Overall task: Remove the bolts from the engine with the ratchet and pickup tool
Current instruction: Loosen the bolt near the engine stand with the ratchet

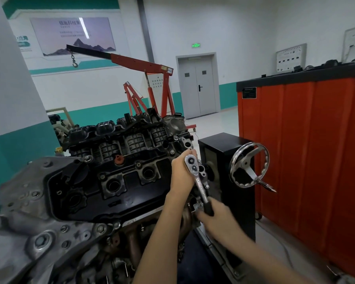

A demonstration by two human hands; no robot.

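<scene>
Legible writing was limited. A green lit sign [195,45] hung above the grey double door [197,87]. The wall poster [74,35] carried a line of large Chinese characters over a mountain outline, too blurred to read. A black plate on the orange cabinet [305,150] could not be read, and no brand showed on the ratchet [200,186].

The engine [115,171] sat on a black stand [223,152] fitted with a chromed, scalloped handwheel [248,165]. It had a glossy black cover with round wells, a ribbed black manifold behind it, and a rough, bare cast-metal end plate on the left. Flanged hex bolts [138,165] sat along the cover edge. A small red cap [118,159] stood near the cover's rear edge.

The ratchet was at the engine's right end, with its polished round head uppermost and its shank sloping down toward the person. The left hand [181,173] cupped the head, its fingers curled behind it. The right hand [215,214] was wrapped round the black handle.

A red hoist [143,66] with a black boom and a chain hook [74,63] stood behind the engine.
</scene>
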